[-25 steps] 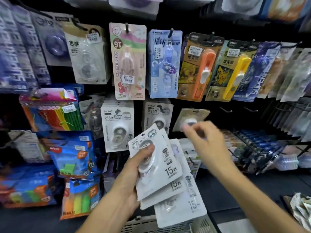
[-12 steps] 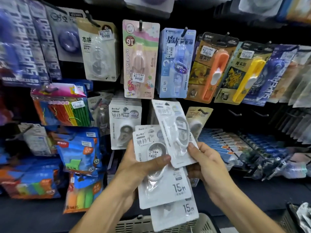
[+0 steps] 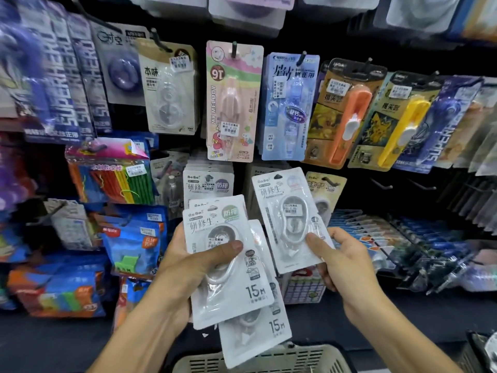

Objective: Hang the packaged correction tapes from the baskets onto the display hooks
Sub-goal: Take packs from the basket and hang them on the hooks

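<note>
Before the display hooks [image 3: 234, 47]: left hand [image 3: 185, 267] gripping fanned stack of correction tapes [image 3: 234, 286], thumb on top; right hand [image 3: 347, 262] pinching single pack [image 3: 290, 219], fingers curled behind.

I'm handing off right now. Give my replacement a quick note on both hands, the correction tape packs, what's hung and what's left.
Left hand: grips a fanned stack of white correction tape packs, thumb across the top one.
Right hand: pinches a single pack by its lower right edge, upright, apart from the stack, not yet on a hook.
Done: matching packs already hang on the hook behind.
Left: hang the single pack, then the stack. Basket sits below; its contents are hidden.
</note>
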{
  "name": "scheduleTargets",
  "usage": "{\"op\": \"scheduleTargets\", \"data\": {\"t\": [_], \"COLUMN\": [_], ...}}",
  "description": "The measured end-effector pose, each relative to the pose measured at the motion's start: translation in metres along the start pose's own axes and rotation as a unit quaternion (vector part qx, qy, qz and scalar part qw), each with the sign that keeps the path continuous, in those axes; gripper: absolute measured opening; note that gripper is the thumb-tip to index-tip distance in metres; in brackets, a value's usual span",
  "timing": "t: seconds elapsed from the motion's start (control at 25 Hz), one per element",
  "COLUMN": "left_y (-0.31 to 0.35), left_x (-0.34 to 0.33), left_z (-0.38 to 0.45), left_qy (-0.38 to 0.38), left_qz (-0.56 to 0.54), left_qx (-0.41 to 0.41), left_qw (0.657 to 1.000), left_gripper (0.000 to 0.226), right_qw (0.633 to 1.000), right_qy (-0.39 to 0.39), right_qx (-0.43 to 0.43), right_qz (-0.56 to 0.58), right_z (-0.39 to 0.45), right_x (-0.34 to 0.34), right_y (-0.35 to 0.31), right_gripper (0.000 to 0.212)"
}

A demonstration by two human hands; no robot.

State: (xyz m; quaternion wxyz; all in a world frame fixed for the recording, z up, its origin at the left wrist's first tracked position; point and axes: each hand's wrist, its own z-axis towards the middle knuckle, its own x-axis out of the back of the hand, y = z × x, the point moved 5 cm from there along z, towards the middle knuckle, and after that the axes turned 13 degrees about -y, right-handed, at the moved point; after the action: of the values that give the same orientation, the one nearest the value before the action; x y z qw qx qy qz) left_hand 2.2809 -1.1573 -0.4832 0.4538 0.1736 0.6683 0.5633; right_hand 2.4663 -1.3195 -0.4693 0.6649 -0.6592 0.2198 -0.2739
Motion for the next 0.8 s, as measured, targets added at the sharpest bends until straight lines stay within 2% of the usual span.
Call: {"op": "scheduleTargets", "data": {"t": [0.28, 0.36, 0.52, 0.6, 0.68, 0.72, 0.8], "left_y": [0.001, 0.002, 0.004, 0.005, 0.004, 0.003, 0.003], "left_x": [-0.001, -0.001, -0.001, -0.002, -0.004, -0.005, -0.003], "left_z": [0.002, 0.002, 0.003, 0.003, 0.003, 0.003, 0.003], "left_qy": [0.009, 0.012, 0.043, 0.061, 0.067, 0.067, 0.068], "left_qz": [-0.024, -0.029, -0.037, -0.042, -0.045, -0.051, -0.068], "left_qx": [-0.005, -0.010, -0.044, -0.056, -0.059, -0.056, -0.054], "left_qw": [1.000, 0.999, 0.997, 0.996, 0.995, 0.995, 0.994], "left_gripper": [0.093, 0.092, 0.083, 0.080, 0.077, 0.075, 0.071], "right_qw": [0.998, 0.998, 0.986, 0.973, 0.954, 0.951, 0.961], "right_qy": [0.046, 0.026, -0.049, -0.146, -0.264, -0.285, -0.262], "right_qx": [0.003, -0.008, -0.091, -0.121, -0.121, -0.108, -0.082], "right_qz": [0.047, 0.047, 0.132, 0.132, 0.079, 0.055, 0.041], "right_z": [-0.006, -0.005, -0.004, -0.008, -0.014, -0.014, -0.009], "right_x": [0.006, 0.002, -0.013, -0.027, -0.046, -0.050, -0.047], "right_y": [0.005, 0.002, 0.019, 0.027, 0.031, 0.033, 0.030], "right_gripper": [0.006, 0.006, 0.052, 0.063, 0.052, 0.041, 0.025]}}
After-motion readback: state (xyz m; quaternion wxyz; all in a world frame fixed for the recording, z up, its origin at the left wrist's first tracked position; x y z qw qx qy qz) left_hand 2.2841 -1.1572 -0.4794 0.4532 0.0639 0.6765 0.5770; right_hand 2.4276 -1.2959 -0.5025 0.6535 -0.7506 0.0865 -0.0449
